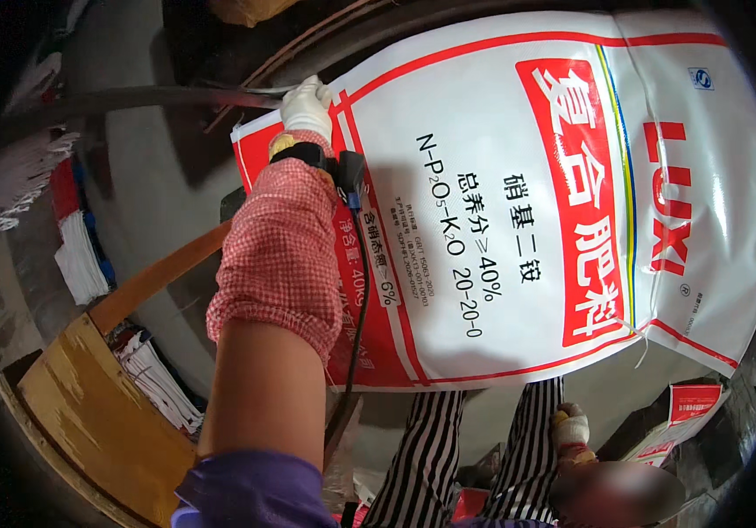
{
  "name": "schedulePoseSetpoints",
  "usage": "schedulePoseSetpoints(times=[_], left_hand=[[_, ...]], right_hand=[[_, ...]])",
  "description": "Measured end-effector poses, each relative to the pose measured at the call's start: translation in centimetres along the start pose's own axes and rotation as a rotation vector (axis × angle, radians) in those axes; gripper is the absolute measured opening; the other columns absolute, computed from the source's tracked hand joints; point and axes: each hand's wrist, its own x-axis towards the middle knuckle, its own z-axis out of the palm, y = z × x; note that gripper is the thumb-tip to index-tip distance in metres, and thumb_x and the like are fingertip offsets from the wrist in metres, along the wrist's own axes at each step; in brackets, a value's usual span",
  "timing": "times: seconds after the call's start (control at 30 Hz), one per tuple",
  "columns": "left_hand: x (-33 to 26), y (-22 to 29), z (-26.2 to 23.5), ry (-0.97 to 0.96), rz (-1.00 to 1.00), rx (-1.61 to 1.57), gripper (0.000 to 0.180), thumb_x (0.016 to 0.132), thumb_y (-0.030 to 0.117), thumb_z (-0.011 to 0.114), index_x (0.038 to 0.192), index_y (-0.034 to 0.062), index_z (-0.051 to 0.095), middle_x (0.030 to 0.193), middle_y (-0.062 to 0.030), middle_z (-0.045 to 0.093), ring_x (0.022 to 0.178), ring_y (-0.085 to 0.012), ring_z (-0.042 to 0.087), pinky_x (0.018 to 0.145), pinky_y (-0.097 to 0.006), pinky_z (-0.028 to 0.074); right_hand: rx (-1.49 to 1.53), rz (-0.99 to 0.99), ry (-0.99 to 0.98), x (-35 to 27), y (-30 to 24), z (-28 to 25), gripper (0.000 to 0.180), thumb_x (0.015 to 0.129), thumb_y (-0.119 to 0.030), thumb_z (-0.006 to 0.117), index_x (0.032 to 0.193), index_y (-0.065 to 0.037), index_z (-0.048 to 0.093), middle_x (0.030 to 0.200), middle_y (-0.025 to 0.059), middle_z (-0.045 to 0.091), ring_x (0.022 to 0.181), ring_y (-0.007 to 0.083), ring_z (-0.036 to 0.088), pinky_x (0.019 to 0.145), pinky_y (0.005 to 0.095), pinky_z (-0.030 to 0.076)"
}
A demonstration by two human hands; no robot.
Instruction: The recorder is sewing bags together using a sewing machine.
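My left hand [306,106], in a white glove, is closed on the upper left corner of a big white and red printed sack [518,194] that fills the middle and right of the view. A red checked sleeve cover and a black wrist device with a cable cover that forearm. My right hand does not show. Below the sack another person in black and white striped clothing [430,449] has a gloved hand [571,429] held low.
A dark curved metal bar [140,99] runs from the left to the sack's corner. A wooden board and frame [96,396] lie lower left, with folded white sacks [162,378] beside them. More red and white sacks [690,409] sit lower right on the grey concrete floor.
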Motion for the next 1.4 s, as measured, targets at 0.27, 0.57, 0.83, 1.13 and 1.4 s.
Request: schedulePoseSetpoints(times=[0.27, 0.57, 0.83, 1.13, 1.4], left_hand=[[-9.8, 3.3, 0.3, -0.476, 0.725, 0.888, 0.018, 0.088, 0.016, 0.058, 0.094, 0.0013, 0.065, 0.093, -0.0048, 0.065, 0.079, -0.0117, 0.058, 0.075, -0.024, 0.046], [-11.0, 3.4, -5.8, -0.454, 0.138, 0.942, 0.026, 0.092, 0.026, 0.052, 0.099, 0.0045, 0.064, 0.064, -0.0049, 0.054, 0.052, -0.0128, 0.047, 0.058, -0.027, 0.047], [-27.2, 1.0, -10.4, -0.528, 0.007, 0.509, 0.029, 0.097, 0.023, 0.045, 0.099, -0.0017, 0.061, 0.059, 0.0045, 0.039, 0.05, -0.0059, 0.036, 0.049, -0.022, 0.033], [-41.9, -1.2, -12.7, -1.584, 0.395, 1.272, 0.005, 0.073, 0.0, 0.059, 0.075, 0.0041, 0.062, 0.069, -0.008, 0.057, 0.07, -0.0277, 0.056, 0.066, -0.038, 0.046], [-44.5, -3.1, -13.2, -2.061, 0.765, 1.443, 0.015, 0.076, 0.012, 0.056, 0.087, 0.0091, 0.065, 0.077, -0.0072, 0.061, 0.078, -0.0245, 0.059, 0.077, -0.037, 0.045]], right_hand=[[-0.012, -0.124, 0.056, -1.8, -1.9, 0.5, 0.024, 0.083, -0.014, 0.059, 0.104, -0.001, 0.063, 0.094, 0.015, 0.068, 0.088, 0.0253, 0.063, 0.078, 0.0326, 0.048], [0.01, -0.105, -0.121, 2.5, -2.9, 2.2, 0.024, 0.082, -0.025, 0.062, 0.099, -0.009, 0.067, 0.09, 0.0157, 0.068, 0.083, 0.0267, 0.065, 0.075, 0.0355, 0.05], [-1.078, -0.962, 0.037, 7.1, -8.3, 6.0, 0.035, 0.087, -0.019, 0.048, 0.118, -0.006, 0.059, 0.124, 0.0142, 0.057, 0.117, 0.0229, 0.053, 0.101, 0.0355, 0.038], [-0.434, -0.571, -0.065, 9.7, -6.0, 8.5, 0.022, 0.091, -0.023, 0.051, 0.105, -0.007, 0.06, 0.094, 0.0116, 0.067, 0.083, 0.0256, 0.066, 0.075, 0.0346, 0.052], [-0.017, -0.429, -0.198, 4.7, -5.9, 11.3, 0.037, 0.082, -0.031, 0.06, 0.113, -0.009, 0.06, 0.098, 0.0192, 0.065, 0.093, 0.0347, 0.063, 0.082, 0.0405, 0.049]])
